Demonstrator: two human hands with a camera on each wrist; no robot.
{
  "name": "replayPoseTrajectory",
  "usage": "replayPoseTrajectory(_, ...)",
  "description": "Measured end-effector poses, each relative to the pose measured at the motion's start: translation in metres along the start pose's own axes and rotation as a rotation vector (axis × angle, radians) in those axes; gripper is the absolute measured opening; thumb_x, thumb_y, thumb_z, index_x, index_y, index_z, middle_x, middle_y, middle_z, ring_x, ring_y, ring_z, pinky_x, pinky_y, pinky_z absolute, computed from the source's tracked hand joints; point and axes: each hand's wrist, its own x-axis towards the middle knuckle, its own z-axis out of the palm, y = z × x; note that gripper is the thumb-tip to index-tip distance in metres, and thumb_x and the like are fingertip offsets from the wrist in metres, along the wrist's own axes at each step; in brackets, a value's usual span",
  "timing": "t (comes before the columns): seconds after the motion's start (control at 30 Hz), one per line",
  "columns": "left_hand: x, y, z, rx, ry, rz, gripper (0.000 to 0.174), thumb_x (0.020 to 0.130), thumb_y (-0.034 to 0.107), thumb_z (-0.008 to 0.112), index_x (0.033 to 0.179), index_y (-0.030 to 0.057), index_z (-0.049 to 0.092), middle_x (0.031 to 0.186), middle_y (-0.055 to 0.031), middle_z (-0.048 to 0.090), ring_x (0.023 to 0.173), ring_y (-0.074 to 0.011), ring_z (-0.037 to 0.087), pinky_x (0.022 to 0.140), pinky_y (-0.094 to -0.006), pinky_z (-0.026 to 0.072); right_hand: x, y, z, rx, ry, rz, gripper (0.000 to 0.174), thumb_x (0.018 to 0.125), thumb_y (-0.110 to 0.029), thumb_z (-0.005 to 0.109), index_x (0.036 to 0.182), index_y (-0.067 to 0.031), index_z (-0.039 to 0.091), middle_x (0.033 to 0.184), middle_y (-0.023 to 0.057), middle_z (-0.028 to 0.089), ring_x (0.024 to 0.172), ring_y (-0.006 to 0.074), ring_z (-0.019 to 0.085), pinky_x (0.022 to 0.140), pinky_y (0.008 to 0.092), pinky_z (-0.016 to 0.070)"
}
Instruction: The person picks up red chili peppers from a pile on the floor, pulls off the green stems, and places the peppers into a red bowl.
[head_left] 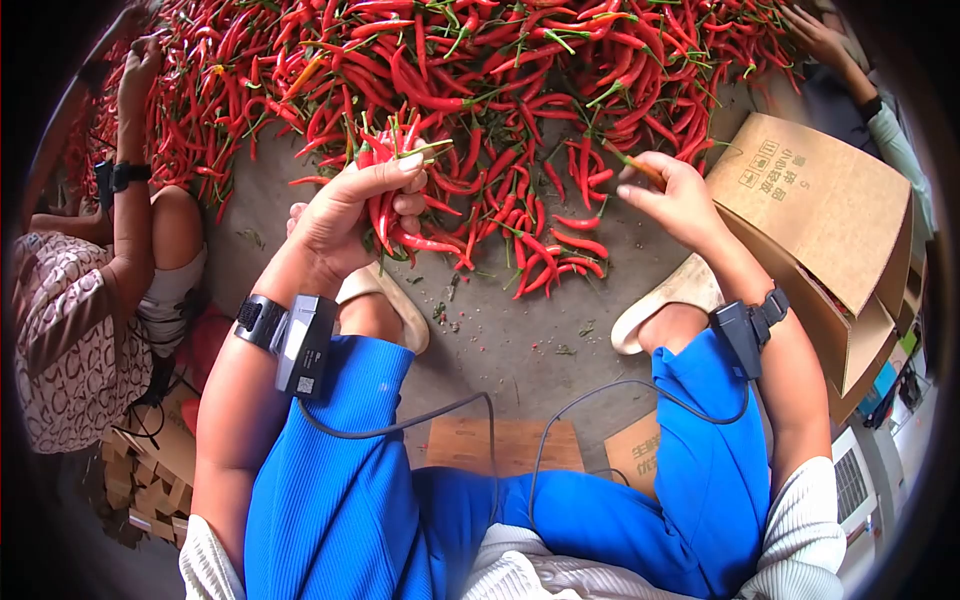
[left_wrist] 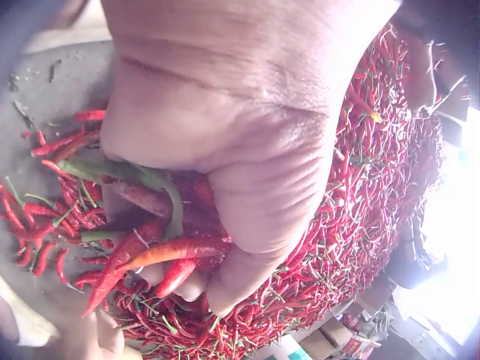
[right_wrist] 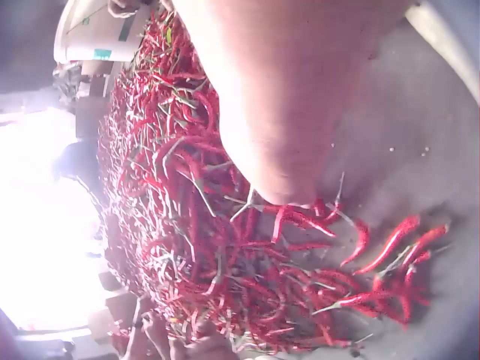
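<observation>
My left hand (head_left: 345,215) grips a bunch of red chili peppers (head_left: 383,222), their green stems sticking out past the thumb in the head view. In the left wrist view the fingers curl round these chilies (left_wrist: 176,251), one of them partly orange. To the right, my right hand (head_left: 685,205) pinches a thin brownish-orange chili pepper (head_left: 646,170) between thumb and fingers, its stem end pointing up and left. The right wrist view shows only the blurred edge of that hand (right_wrist: 277,112), which hides the held chili. Loose red chilies (head_left: 540,250) lie on the floor between both hands.
A large heap of red chilies (head_left: 450,60) spreads across the far side. At the right stands an open cardboard box (head_left: 815,210). Another person (head_left: 85,300) sits at the left, and another hand (head_left: 815,35) reaches in from the upper right. Cables run from the wrist cameras.
</observation>
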Motion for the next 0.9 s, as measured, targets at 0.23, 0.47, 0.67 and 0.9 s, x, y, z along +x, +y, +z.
replayPoseTrajectory(0.23, 0.000, -0.003, -0.002, 0.006, -0.018, 0.005, 0.020, 0.087, 0.015, 0.066, 0.103, 0.0067, 0.058, 0.081, 0.0019, 0.055, 0.066, -0.0069, 0.051, 0.060, -0.0249, 0.0456, -0.011, 0.000, 0.047, -0.746, -0.104, -0.351, 0.039, 0.069, -0.014, 0.073, 0.106, -0.0085, 0.061, 0.087, 0.0120, 0.067, 0.084, 0.0297, 0.066, 0.070, 0.0403, 0.0518)
replayPoseTrajectory(0.47, -0.001, -0.002, 0.000, -0.004, -0.026, 0.012, 0.021, 0.087, 0.014, 0.065, 0.104, 0.0066, 0.057, 0.080, 0.0018, 0.053, 0.066, -0.0068, 0.051, 0.059, -0.0240, 0.0454, -0.003, -0.005, 0.053, -0.935, -0.119, -0.465, 0.016, 0.074, -0.007, 0.058, 0.089, -0.0047, 0.052, 0.081, 0.0120, 0.059, 0.081, 0.0303, 0.061, 0.069, 0.0415, 0.0498)
replayPoseTrajectory(0.67, -0.005, -0.001, -0.003, -0.005, -0.008, 0.008, 0.022, 0.086, 0.015, 0.066, 0.105, 0.0068, 0.056, 0.079, 0.0021, 0.053, 0.066, -0.0066, 0.050, 0.059, -0.0233, 0.0446, -0.008, -0.032, 0.036, -0.929, 0.012, -0.570, 0.021, 0.076, -0.011, 0.058, 0.092, -0.0034, 0.048, 0.088, 0.0137, 0.053, 0.082, 0.0321, 0.055, 0.070, 0.0426, 0.0458)
replayPoseTrajectory(0.9, -0.003, -0.001, 0.001, -0.004, -0.007, 0.012, 0.020, 0.087, 0.015, 0.066, 0.103, 0.0069, 0.057, 0.079, 0.0022, 0.053, 0.066, -0.0066, 0.050, 0.058, -0.0229, 0.0436, 0.013, -0.013, 0.030, -0.976, 0.067, -0.496, 0.034, 0.076, -0.003, 0.057, 0.109, -0.0067, 0.050, 0.087, 0.0123, 0.054, 0.084, 0.0310, 0.058, 0.071, 0.0409, 0.0485)
